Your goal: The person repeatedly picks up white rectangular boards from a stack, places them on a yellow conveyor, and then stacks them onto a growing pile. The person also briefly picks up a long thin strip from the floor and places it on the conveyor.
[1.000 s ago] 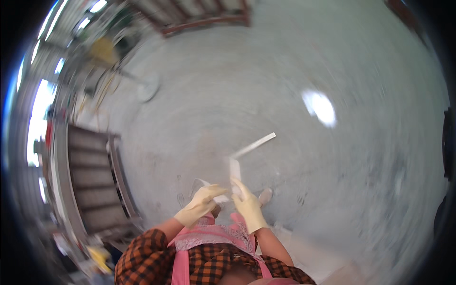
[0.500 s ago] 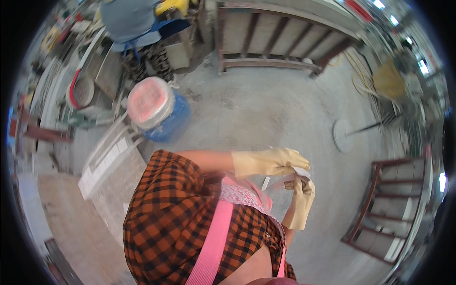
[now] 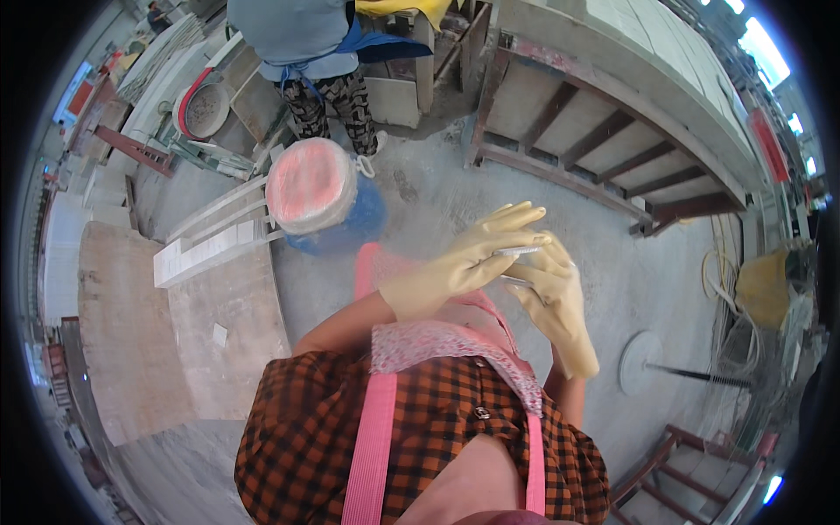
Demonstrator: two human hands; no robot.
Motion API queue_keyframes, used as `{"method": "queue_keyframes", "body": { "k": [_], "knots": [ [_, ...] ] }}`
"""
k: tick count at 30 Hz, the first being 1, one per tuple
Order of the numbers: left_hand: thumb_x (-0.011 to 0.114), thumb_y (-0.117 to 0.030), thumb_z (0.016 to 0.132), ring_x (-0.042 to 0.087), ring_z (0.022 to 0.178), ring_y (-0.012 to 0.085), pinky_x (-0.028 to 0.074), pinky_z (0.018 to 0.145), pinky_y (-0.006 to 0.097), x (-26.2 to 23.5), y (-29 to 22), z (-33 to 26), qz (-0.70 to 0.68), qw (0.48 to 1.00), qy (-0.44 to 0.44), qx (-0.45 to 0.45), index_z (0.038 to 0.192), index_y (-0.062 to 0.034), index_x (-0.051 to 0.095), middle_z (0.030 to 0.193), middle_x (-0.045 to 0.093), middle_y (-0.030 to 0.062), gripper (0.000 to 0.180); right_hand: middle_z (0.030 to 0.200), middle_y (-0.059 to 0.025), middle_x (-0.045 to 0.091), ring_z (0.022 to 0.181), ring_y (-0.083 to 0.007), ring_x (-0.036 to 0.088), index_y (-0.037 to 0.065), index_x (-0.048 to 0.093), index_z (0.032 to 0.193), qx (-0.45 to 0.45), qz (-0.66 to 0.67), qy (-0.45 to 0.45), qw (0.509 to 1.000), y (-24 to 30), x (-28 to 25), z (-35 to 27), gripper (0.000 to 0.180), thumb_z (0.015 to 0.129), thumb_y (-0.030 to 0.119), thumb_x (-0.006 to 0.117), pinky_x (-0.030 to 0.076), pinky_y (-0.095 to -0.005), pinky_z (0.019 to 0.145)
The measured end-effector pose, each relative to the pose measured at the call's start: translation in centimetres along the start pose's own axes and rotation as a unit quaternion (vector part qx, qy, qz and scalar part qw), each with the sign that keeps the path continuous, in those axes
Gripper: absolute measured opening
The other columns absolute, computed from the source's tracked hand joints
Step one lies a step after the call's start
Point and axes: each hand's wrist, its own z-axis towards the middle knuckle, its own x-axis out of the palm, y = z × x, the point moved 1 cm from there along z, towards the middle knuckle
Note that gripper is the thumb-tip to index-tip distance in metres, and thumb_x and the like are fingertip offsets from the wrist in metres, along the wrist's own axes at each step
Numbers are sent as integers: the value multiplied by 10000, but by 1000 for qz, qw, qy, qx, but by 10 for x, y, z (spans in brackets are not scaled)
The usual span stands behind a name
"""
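Both hands wear cream rubber gloves and meet in front of my chest. My left hand (image 3: 477, 262) reaches in with its upper fingers stretched out, and a small white flat piece (image 3: 518, 250) is pinched at its fingertips. My right hand (image 3: 556, 297) is curled close beside it, fingers bent. A second thin, greyish-white piece (image 3: 516, 281) sticks out from the right hand toward the left. Its full shape is hidden by the glove. A pink apron (image 3: 446, 341) hangs below the hands.
A blue drum (image 3: 337, 214) with a plastic-wrapped pink top stands ahead. Past it, a person (image 3: 297, 44) in patterned trousers works. Boards (image 3: 227, 324) with a stack of white strips (image 3: 214, 254) lie left. A slatted bench (image 3: 604, 131) is ahead right; a round-based stand (image 3: 641, 363) is right.
My view has swung to the right, and my body is turned more upright in it. The left glove's upper fingers have stretched out; the hands stay close together with the small pieces.
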Motion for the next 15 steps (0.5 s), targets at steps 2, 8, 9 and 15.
{"method": "queue_keyframes", "body": {
  "k": [2, 8, 9, 15],
  "knots": [
    [424, -253, 1101, 281, 1537, 384, 162, 1258, 500, -27, 0, 17, 4, 997, -2, -78, 1470, -42, 530, 1551, 495, 167, 439, 1161, -180, 698, 1093, -424, 636, 55, 770, 1025, 12, 151, 44, 987, -15, -4, 42, 262, 772, 112, 736, 523, -471, 892],
    [450, -331, 1096, 329, 1517, 299, 227, 1245, 469, -80, 27, 80, -228, 933, -127, -247, 1521, 24, 424, 1576, 447, 196, 555, 1064, -189, 725, 1019, -402, 644, 34, 765, 1051, 34, 221, 148, 963, -71, -5, 152, 245, 838, 113, 670, 509, -437, 904],
    [465, -341, 1089, 344, 1509, 290, 247, 1238, 468, -94, 42, 84, -230, 930, -146, -249, 1544, 17, 385, 1591, 424, 192, 584, 1056, -174, 729, 1025, -386, 640, 38, 767, 1051, 40, 207, 126, 969, -83, -2, 166, 238, 841, 107, 679, 504, -431, 913],
    [887, -300, 779, 381, 1474, 314, 318, 1209, 452, -156, 178, 75, -207, 918, -195, -276, 1641, -66, 157, 1568, 401, 209, 1154, 1042, -97, 728, 1102, -263, 604, 48, 773, 1021, 126, 165, -41, 977, -146, 16, 254, 159, 887, 117, 724, 476, -376, 969]
  ]
}}
